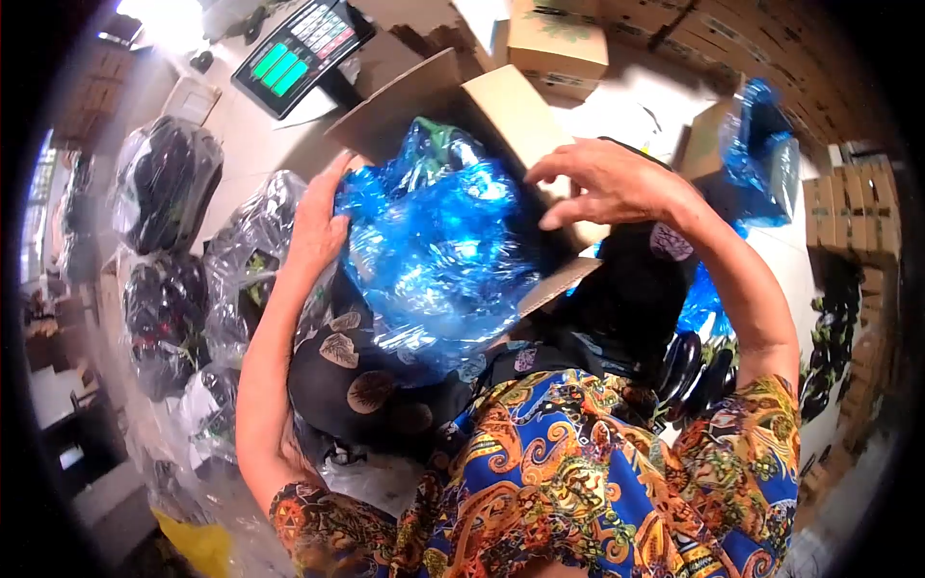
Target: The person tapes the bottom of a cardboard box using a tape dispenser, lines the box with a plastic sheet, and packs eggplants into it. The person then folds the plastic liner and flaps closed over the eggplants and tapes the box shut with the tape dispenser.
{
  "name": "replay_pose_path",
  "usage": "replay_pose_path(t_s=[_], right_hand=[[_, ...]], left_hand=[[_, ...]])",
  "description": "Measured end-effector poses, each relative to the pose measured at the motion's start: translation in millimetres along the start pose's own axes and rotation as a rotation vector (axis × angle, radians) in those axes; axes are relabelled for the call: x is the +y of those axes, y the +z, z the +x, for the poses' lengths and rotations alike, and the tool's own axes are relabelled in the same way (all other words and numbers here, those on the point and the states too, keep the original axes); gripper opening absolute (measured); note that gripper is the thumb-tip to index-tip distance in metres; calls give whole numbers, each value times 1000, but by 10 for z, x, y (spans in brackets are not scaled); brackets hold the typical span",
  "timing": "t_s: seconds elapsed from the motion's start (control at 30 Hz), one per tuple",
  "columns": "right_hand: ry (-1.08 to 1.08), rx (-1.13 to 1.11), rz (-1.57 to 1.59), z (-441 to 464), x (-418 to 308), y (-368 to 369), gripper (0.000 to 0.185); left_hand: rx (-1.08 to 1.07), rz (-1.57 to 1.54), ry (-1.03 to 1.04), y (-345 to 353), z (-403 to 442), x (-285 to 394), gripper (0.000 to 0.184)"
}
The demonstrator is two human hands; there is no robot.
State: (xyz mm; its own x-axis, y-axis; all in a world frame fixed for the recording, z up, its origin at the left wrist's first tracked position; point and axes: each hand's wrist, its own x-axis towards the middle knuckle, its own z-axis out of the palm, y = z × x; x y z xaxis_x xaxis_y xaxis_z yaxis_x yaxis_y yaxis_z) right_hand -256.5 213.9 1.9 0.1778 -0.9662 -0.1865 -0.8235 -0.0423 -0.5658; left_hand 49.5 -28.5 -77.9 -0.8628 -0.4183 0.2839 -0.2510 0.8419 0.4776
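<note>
A crumpled blue plastic bag (434, 241) bulges out of an open cardboard box (515, 116) in front of me. Some green shows through the plastic near its top. My left hand (320, 217) is at the bag's left side, its thumb against the plastic and its fingertips partly hidden at the box edge. Over the right flap is my right hand (612, 183), fingers bent and apart, with nothing in it. The bag hides what lies deeper in the box.
A scale display (299, 58) with green screens stands at the upper left. Clear bags of eggplants (166, 183) line the left side. Loose eggplants (682, 371) lie at right, below another box lined with blue plastic (756, 159). Stacked cartons (554, 43) stand behind.
</note>
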Motion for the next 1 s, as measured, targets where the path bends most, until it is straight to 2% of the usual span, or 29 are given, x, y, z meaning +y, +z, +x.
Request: replay_pose_path(t_s=[0.03,0.07,0.13,0.17,0.27,0.33,0.4,0.43,0.47,0.5,0.53,0.6,0.63,0.67,0.73,0.77,0.8,0.83,0.87,0.93,0.97,1.0], right_hand=[[82,-88,-47,32,12,17,67],[110,-48,-70,15,26,124,76],[63,-42,27,140,-32,319,86],[77,-67,181,210,-72,411,94],[-38,-51,119,489,-178,684,101],[-75,-70,20,652,-256,761,104],[-187,-86,-38,755,-360,740,103],[-235,-116,-77,850,-331,830,94],[-265,-147,-76,907,-327,844,67],[-304,-62,36,948,-243,921,53],[-341,23,152,959,-179,942,40],[-242,120,434,899,-16,902,29],[-269,184,452,893,106,876,24],[-75,29,466,891,208,856,21],[42,-34,704,850,304,874,23],[-33,-21,834,831,328,904,31],[-110,-7,963,811,334,931,39],[-188,7,1093,787,344,961,48],[-170,-1,1118,759,362,988,55],[-137,-18,1165,708,345,969,70],[-73,-69,1109,704,333,946,64],[-10,-120,1051,718,264,869,57]], left_hand=[[-31,-14,-131,-83,-44,-15,78],[-6,-97,-306,-117,-81,23,77],[-110,-79,-462,-209,-106,40,71],[-275,-48,-536,-252,-97,88,64],[-541,62,-460,-110,-203,169,42],[-566,-153,-372,129,-386,300,31],[-718,-686,-553,-180,-10,1160,28],[-810,-641,-598,-209,53,1322,26],[-903,-595,-641,-237,95,1409,25],[-958,-273,-364,-294,134,1411,30],[-753,-323,-391,-298,111,1377,36],[-352,-409,-436,-289,5,1266,52],[-313,-460,-517,-308,-8,1175,75],[-439,-486,-498,-255,-54,1159,77],[-686,-537,-451,-86,-180,1123,80],[-718,-662,-507,49,-345,1153,81],[-887,-472,-560,45,-338,1238,78],[-884,-463,-510,87,-366,1250,74],[-881,-453,-459,127,-391,1248,71],[-797,-610,-602,125,-315,1227,66],[-748,-687,-672,105,-247,1224,64],[-684,-907,-836,-60,-46,1367,53]])
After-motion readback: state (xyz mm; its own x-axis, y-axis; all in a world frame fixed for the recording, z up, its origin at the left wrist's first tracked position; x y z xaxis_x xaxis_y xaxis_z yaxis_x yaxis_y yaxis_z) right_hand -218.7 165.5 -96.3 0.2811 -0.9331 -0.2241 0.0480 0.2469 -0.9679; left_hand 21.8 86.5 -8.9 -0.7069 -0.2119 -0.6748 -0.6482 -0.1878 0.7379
